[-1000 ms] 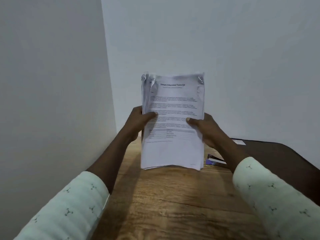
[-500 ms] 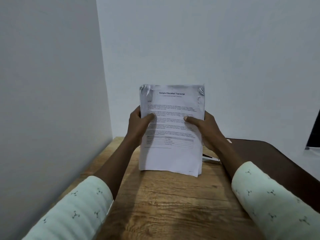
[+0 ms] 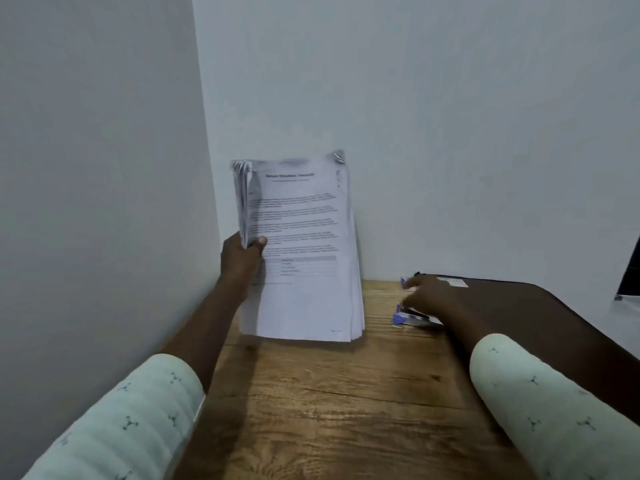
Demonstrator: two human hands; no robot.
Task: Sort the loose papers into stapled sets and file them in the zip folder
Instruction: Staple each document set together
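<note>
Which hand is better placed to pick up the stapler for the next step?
The right hand: it holds nothing and reaches over the stapler, while the left hand grips the paper stack.

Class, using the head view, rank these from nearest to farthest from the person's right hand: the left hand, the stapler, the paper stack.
1. Stapler, just beside the right hand.
2. Paper stack, to its left.
3. Left hand, at the stack's far edge.
</note>
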